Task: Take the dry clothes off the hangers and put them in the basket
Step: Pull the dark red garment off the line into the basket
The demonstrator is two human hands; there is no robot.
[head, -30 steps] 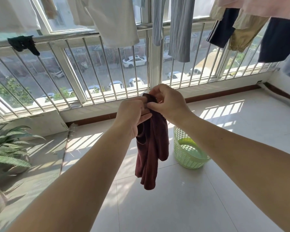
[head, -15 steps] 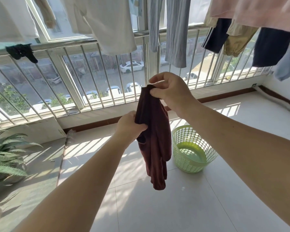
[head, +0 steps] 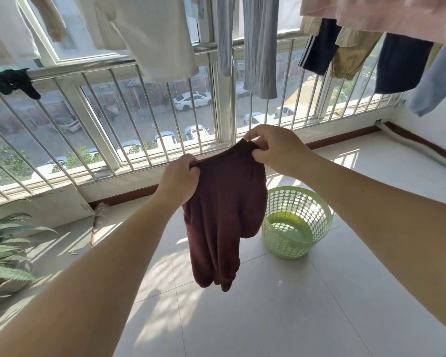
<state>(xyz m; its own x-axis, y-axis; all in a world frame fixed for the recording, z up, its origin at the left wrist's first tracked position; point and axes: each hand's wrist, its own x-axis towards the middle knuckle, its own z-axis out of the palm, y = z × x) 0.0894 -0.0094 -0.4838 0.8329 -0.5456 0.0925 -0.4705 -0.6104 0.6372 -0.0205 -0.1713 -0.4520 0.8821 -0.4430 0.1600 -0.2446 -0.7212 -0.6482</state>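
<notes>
At far left, a potted plant (head: 3,243) with long, pointed green leaves stands on the tiled floor (head: 281,318). Above it, a small dark knitted item (head: 12,82) is draped over the top bar of the metal window railing (head: 93,70), which consists of thin, round, slanted bars. Overhead, a white cotton-like garment (head: 150,34) hangs flat, followed by grey crinkled trousers (head: 258,42) with narrow vertical creases.

At centre, the left hand (head: 179,180) grips the left end of the upper edge of a maroon garment (head: 224,212), fingers curled around bunched fabric. The garment is a soft, matte knit; it hangs free in the air between both hands, with its folded lower part drooping in rounded lobes above the floor. The right hand (head: 276,149) pinches the right end of the same edge between thumb and fingers, slightly higher than the left hand.

Just right of the garment, a light green plastic basket (head: 298,222) stands on the floor. It is round, with a perforated wall of circular holes and a solid bottom; no clothing is visible inside it.

At upper right, a pink garment (head: 386,14), a navy item with white side stripes (head: 319,47), khaki trousers (head: 350,57) with gathered cuffs, a dark navy garment (head: 399,63) and a pale blue garment (head: 435,83) hang in a row.
</notes>
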